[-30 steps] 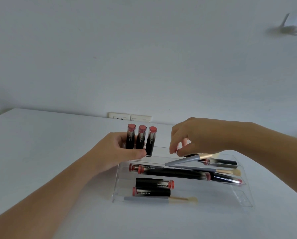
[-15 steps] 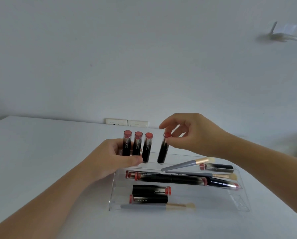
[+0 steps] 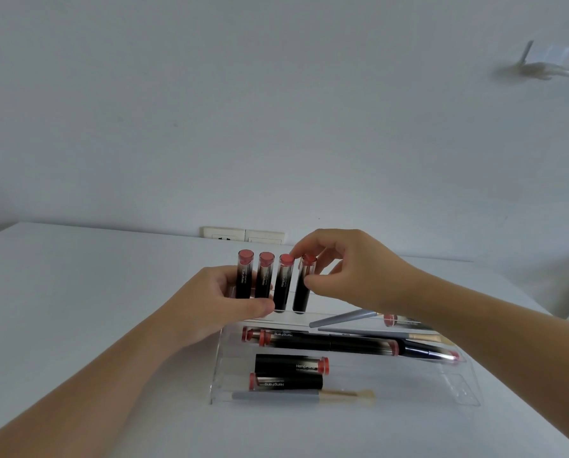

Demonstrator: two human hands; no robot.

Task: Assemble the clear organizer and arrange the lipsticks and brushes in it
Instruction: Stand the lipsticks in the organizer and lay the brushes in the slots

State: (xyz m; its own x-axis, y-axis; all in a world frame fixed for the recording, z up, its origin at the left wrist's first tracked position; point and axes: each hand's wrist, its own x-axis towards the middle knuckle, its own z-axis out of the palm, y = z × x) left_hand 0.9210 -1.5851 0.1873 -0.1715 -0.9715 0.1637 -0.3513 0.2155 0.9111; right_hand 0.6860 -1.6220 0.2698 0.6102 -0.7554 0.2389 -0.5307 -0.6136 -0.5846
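Clear acrylic organizer (image 3: 468, 396) on a white table (image 3: 78, 292) against a white wall (image 3: 243, 110); four black lipsticks stand upright in its rear row. Right hand (image 3: 352, 269) pinches the fourth lipstick (image 3: 303, 285) near its cap. Left hand (image 3: 217, 302) grips the organizer's left end, thumb in front.

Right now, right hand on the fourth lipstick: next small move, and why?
Probably let go of it and reach for another. The fourth lipstick stands upright beside three others at the organizer's back, and the right hand pinches its top. The left hand steadies the row. More lipsticks lie flat in front.
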